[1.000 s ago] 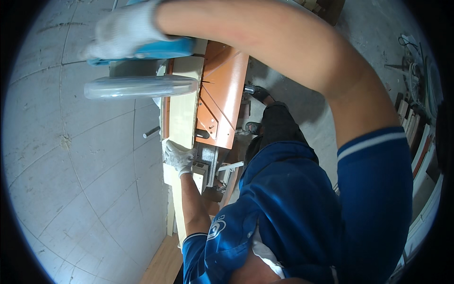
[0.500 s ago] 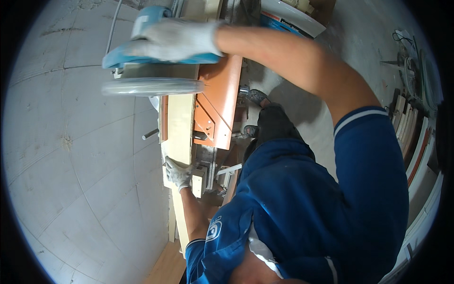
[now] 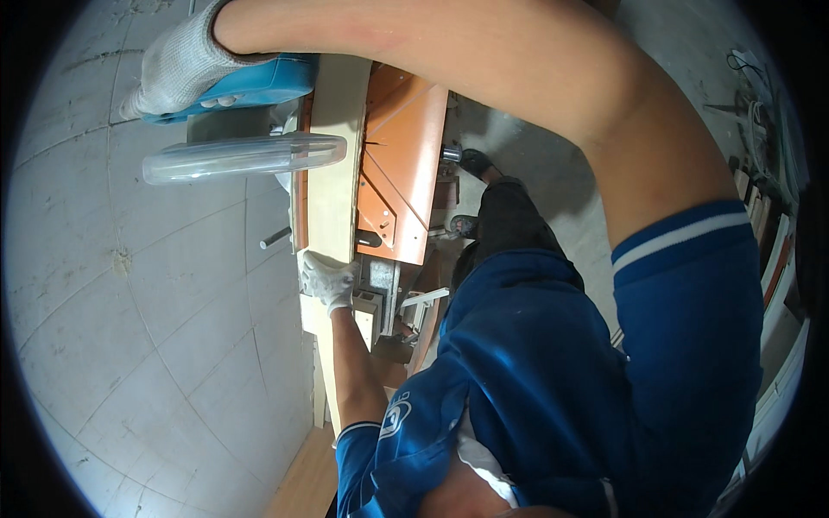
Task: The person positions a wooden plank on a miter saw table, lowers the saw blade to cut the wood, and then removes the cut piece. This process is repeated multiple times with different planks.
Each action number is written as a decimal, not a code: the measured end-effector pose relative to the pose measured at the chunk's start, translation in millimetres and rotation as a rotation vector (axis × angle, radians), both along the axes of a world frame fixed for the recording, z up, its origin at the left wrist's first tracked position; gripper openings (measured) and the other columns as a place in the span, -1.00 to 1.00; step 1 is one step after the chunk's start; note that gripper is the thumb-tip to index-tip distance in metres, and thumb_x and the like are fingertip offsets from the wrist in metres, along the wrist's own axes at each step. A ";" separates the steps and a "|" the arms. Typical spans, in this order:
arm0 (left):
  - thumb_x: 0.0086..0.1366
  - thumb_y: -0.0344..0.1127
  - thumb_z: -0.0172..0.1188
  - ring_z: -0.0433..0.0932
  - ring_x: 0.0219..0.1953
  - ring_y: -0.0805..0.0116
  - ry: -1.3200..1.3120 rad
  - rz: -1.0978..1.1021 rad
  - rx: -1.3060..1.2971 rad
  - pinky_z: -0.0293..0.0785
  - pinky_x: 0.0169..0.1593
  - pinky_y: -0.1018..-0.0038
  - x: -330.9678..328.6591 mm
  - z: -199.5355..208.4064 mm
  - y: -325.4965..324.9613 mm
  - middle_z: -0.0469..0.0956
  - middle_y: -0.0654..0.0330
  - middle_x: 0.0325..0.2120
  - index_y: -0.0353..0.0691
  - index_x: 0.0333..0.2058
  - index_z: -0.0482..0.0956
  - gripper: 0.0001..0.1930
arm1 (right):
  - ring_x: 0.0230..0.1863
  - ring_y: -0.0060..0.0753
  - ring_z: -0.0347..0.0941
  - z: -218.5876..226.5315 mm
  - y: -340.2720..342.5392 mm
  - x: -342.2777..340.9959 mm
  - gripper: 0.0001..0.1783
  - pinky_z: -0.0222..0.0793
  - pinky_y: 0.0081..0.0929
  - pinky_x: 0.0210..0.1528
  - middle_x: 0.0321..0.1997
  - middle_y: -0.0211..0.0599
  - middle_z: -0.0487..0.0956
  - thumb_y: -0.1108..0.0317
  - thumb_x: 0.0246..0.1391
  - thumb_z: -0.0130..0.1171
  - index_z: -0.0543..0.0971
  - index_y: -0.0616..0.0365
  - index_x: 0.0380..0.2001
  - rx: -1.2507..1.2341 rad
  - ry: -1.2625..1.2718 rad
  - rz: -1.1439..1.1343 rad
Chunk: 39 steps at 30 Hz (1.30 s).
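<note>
My right hand (image 3: 177, 73), in a white knit glove, is closed over the teal head of a sliding mitre saw (image 3: 250, 82) at the upper left. Its grip is partly hidden behind the wrist. Below the head, the saw's clear blade guard (image 3: 242, 158) reaches across a long pale board (image 3: 332, 198). The board lies lengthwise on the saw's orange table (image 3: 401, 181). Lower down, my left hand (image 3: 330, 281), also gloved, holds the board, with fingers curled at its edge. Whether the blade touches the board cannot be seen.
A grey panelled wall (image 3: 173, 285) runs along the left side. A metal rod (image 3: 275, 239) sticks out beside the saw table. Long strips and profiles (image 3: 760, 216) lean at the far right. My legs (image 3: 509, 224) are right of the table, on a concrete floor (image 3: 535, 147).
My right hand has moved left toward the wall, and the saw head and guard have shifted left with it. My left hand stays on the board.
</note>
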<state>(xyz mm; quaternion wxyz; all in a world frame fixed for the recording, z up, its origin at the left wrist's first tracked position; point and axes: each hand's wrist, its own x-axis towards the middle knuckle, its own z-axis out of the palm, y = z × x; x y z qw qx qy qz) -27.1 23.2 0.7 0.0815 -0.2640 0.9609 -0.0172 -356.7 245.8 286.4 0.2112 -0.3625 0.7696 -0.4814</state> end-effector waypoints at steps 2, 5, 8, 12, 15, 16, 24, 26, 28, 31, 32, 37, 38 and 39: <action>-0.34 -0.06 0.56 0.43 0.11 -0.17 0.049 -0.034 0.015 0.40 0.17 0.02 -4.8 -2.6 0.6 0.47 -0.09 -0.03 -0.19 0.04 0.30 -0.08 | 0.24 0.02 0.49 -4.1 -3.8 -3.7 -0.31 0.32 0.00 0.26 0.30 0.06 0.50 -0.09 0.41 -0.21 0.48 0.23 0.29 0.057 0.065 -0.022; -0.34 -0.05 0.55 0.43 0.11 -0.17 0.028 -0.037 0.012 0.38 0.17 0.04 -4.3 -2.0 -0.9 0.47 -0.08 -0.04 -0.20 0.03 0.32 -0.10 | 0.25 0.04 0.47 -8.8 -9.1 -4.8 -0.30 0.31 0.00 0.27 0.31 0.06 0.50 -0.12 0.40 -0.20 0.48 0.23 0.29 0.044 0.083 -0.059; -0.34 -0.04 0.55 0.43 0.11 -0.16 0.026 -0.055 0.004 0.38 0.17 0.05 -3.5 -1.2 -2.4 0.48 -0.08 -0.05 -0.20 0.03 0.32 -0.10 | 0.06 -0.15 0.62 -11.0 -9.8 -3.4 -0.24 0.46 0.00 0.17 -0.05 0.02 0.67 -0.31 0.39 -0.22 0.67 0.13 0.05 0.060 0.156 -0.113; -0.32 -0.02 0.54 0.43 0.11 -0.15 -0.016 -0.018 0.007 0.38 0.18 0.06 -4.8 -1.2 -2.7 0.49 -0.07 -0.06 -0.21 0.03 0.33 -0.10 | 0.02 -0.05 0.60 -9.8 -6.2 -5.6 -0.29 0.45 -0.05 0.10 0.25 0.05 0.53 -0.13 0.39 -0.16 0.49 0.24 0.28 0.040 -0.011 -0.022; -0.33 0.00 0.56 0.43 0.12 -0.13 -0.011 -0.022 0.004 0.37 0.20 0.07 -5.8 -0.1 -1.3 0.49 -0.07 -0.05 -0.21 0.02 0.33 -0.10 | -0.05 -0.07 0.62 -8.8 -6.8 -6.1 -0.29 0.48 -0.06 0.04 0.21 0.05 0.55 -0.14 0.39 -0.16 0.49 0.23 0.28 0.048 -0.049 -0.001; -0.33 0.00 0.56 0.43 0.12 -0.13 -0.015 -0.030 0.007 0.37 0.20 0.07 -5.8 0.5 -0.3 0.49 -0.07 -0.05 -0.21 0.01 0.33 -0.10 | -0.07 -0.07 0.62 -8.7 -6.9 -5.8 -0.29 0.49 -0.06 0.03 0.20 0.05 0.56 -0.14 0.39 -0.17 0.50 0.23 0.27 0.044 -0.050 -0.007; -0.34 0.01 0.58 0.41 0.13 -0.14 -0.017 -0.012 0.008 0.36 0.20 0.06 -8.2 4.7 5.3 0.48 -0.07 -0.04 -0.20 -0.01 0.34 -0.10 | -0.28 -0.14 0.59 -13.7 -1.9 -5.6 -0.30 0.48 -0.09 -0.08 -0.08 0.02 0.63 -0.18 0.39 -0.15 0.57 0.23 0.15 0.026 -0.075 0.008; -0.34 0.01 0.58 0.41 0.13 -0.14 -0.001 -0.026 0.023 0.36 0.20 0.07 -8.6 4.5 5.2 0.48 -0.07 -0.04 -0.20 -0.01 0.34 -0.10 | -0.30 -0.18 0.57 -16.2 -4.1 -6.7 -0.32 0.46 -0.09 -0.08 -0.21 -0.03 0.63 -0.18 0.39 -0.15 0.60 0.23 0.10 0.012 -0.073 -0.005; -0.34 0.01 0.58 0.41 0.13 -0.14 0.009 -0.029 0.028 0.36 0.20 0.07 -8.5 4.9 4.7 0.49 -0.07 -0.04 -0.19 -0.01 0.34 -0.10 | -0.35 -0.21 0.55 -21.4 -5.3 -3.2 -0.30 0.46 -0.11 -0.12 -0.30 -0.06 0.61 -0.21 0.39 -0.15 0.61 0.23 0.07 -0.047 0.058 -0.074; -0.34 0.01 0.58 0.42 0.13 -0.14 0.007 -0.029 0.033 0.35 0.21 0.06 -8.1 5.4 4.7 0.49 -0.08 -0.04 -0.19 -0.01 0.34 -0.10 | -0.40 -0.25 0.57 -44.1 7.6 10.7 -0.26 0.50 -0.21 -0.18 -0.39 -0.10 0.61 -0.28 0.38 -0.16 0.63 0.22 0.02 -0.068 0.176 -0.115; -0.34 0.00 0.58 0.42 0.12 -0.14 0.009 -0.030 0.036 0.35 0.21 0.06 -7.7 5.2 4.9 0.49 -0.08 -0.04 -0.19 0.00 0.34 -0.10 | -0.41 -0.27 0.59 -63.1 25.7 15.8 -0.24 0.52 -0.26 -0.20 -0.42 -0.12 0.61 -0.31 0.37 -0.16 0.63 0.22 0.01 -0.041 0.173 -0.111; -0.33 0.06 0.56 0.41 0.16 -0.15 0.003 -0.017 0.027 0.31 0.27 0.03 -5.0 -1.4 1.7 0.48 -0.09 0.02 -0.21 0.06 0.32 -0.04 | -0.48 -0.33 0.66 -168.7 90.9 58.5 -0.15 0.59 -0.42 -0.30 -0.50 -0.16 0.64 -0.43 0.34 -0.17 0.62 0.22 -0.01 -0.080 0.141 -0.257; -0.33 0.13 0.58 0.40 0.19 -0.15 -0.014 -0.028 0.025 0.29 0.29 0.03 -3.0 -2.4 -2.4 0.47 -0.10 0.06 -0.22 0.12 0.31 0.03 | -0.48 -0.33 0.66 -185.4 95.8 66.2 -0.12 0.59 -0.41 -0.31 -0.49 -0.16 0.65 -0.45 0.33 -0.17 0.59 0.24 0.04 -0.042 0.087 -0.311; -0.34 0.20 0.60 0.38 0.23 -0.16 -0.011 -0.040 0.022 0.27 0.32 0.02 -0.8 -4.5 -5.6 0.47 -0.11 0.10 -0.24 0.17 0.31 0.11 | -0.48 -0.34 0.66 -194.8 99.4 69.2 -0.13 0.58 -0.40 -0.32 -0.48 -0.16 0.65 -0.44 0.34 -0.17 0.58 0.24 0.06 -0.130 0.150 -0.312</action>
